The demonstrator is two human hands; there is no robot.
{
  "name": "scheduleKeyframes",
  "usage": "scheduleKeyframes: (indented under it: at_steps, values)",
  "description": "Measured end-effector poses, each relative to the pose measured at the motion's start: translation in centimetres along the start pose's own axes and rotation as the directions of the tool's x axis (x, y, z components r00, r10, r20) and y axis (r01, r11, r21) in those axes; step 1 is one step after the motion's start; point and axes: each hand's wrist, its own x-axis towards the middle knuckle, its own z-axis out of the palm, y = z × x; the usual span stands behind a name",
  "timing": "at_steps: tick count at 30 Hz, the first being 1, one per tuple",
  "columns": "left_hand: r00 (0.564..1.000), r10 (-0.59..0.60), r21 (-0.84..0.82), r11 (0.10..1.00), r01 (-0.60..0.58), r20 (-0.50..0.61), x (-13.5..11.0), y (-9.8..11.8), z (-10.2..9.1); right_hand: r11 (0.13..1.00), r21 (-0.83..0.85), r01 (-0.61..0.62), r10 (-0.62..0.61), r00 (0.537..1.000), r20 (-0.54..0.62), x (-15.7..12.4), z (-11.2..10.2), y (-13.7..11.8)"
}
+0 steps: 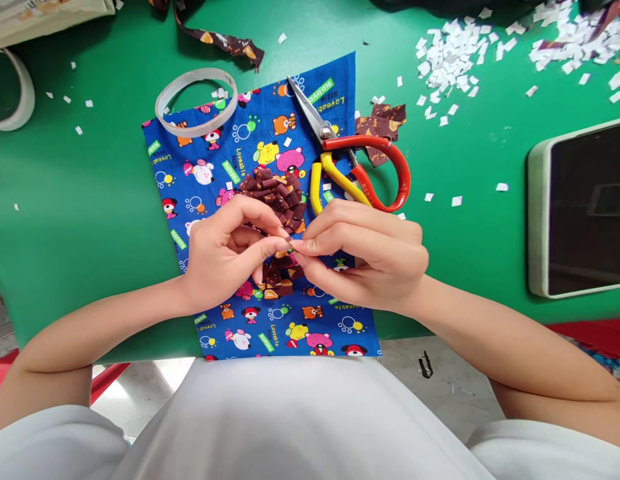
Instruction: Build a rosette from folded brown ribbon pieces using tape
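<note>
A blue cartoon-print cloth (230,167) lies on the green table (90,200). On it sits a cluster of folded dark brown fabric pieces (277,193). My left hand (225,250) and my right hand (365,257) meet fingertip to fingertip over the cloth, both pinched on one small brown fabric piece between them. More small brown pieces (277,277) lie just under the fingers. Scissors with red and yellow handles (355,167) rest on the cloth's right edge, just beyond my right hand.
A ring of clear tape (196,101) lies on the cloth's top left, another roll (17,93) at far left. White paper bits (455,57) are scattered top right. Brown fabric scraps (383,123) and a strip (220,40) lie nearby. A dark tablet (585,207) lies at right.
</note>
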Motion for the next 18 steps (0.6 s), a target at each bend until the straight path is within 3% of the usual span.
scheduleKeyframes:
  at_steps: [3,6,13,18]
  values:
    - [0.989,0.138,0.234,0.961,-0.145,0.043,0.19,0.20,-0.10,0.996,0.048,-0.069,0.068,0.998,0.020,0.08,-0.11,-0.20]
    - [0.951,0.274,0.435,0.846,-0.308,0.141,0.42,0.38,-0.18,0.990,0.065,-0.127,0.125,0.992,0.030,0.02,-0.17,-0.35]
    - [0.954,0.234,0.422,0.858,-0.293,0.188,0.53,0.50,-0.35,0.985,-0.012,-0.170,0.170,0.982,0.085,-0.25,-0.29,-0.43]
    - [0.943,0.236,0.383,0.869,-0.312,0.233,0.58,0.43,-0.23,0.990,-0.093,-0.107,0.119,0.984,0.133,-0.34,-0.18,-0.38]
